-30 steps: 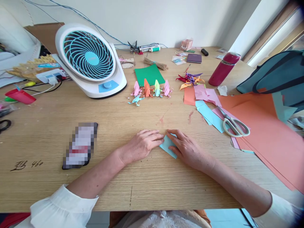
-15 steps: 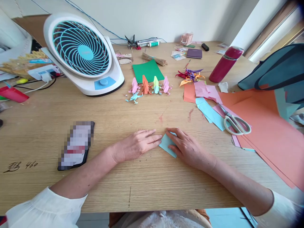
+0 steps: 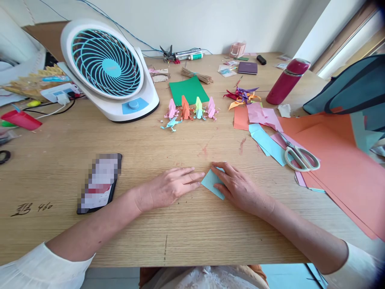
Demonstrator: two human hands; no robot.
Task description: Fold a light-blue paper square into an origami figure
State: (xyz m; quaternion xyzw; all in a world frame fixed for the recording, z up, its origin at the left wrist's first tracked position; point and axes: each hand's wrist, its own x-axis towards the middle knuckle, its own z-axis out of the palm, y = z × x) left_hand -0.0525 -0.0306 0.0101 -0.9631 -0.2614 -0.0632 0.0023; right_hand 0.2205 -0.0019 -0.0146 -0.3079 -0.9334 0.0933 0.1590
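A small light blue sheet of folding paper (image 3: 209,184) lies on the table in front of me, turned cornerwise. My right hand (image 3: 237,185) rests over its right side and holds it against the table, fingertips at the top corner and thumb lower down; part of the sheet is hidden under the palm. Just left of the paper, my left hand (image 3: 173,185) lies palm down with its fingers stretched out, a ring on one of them. Its fingertips are close to the left corner but apart from it, and it holds nothing.
Several folded paper figures (image 3: 185,108) stand beyond my hands, before a green sheet (image 3: 189,90). Scissors (image 3: 300,156) lie on coloured paper (image 3: 339,160) at right, near a red flask (image 3: 288,81). A fan (image 3: 112,72) and a phone (image 3: 100,182) are at left.
My left hand has drawn slightly left and away from the paper's corner. The right hand stays on the paper. The view has shifted a little.
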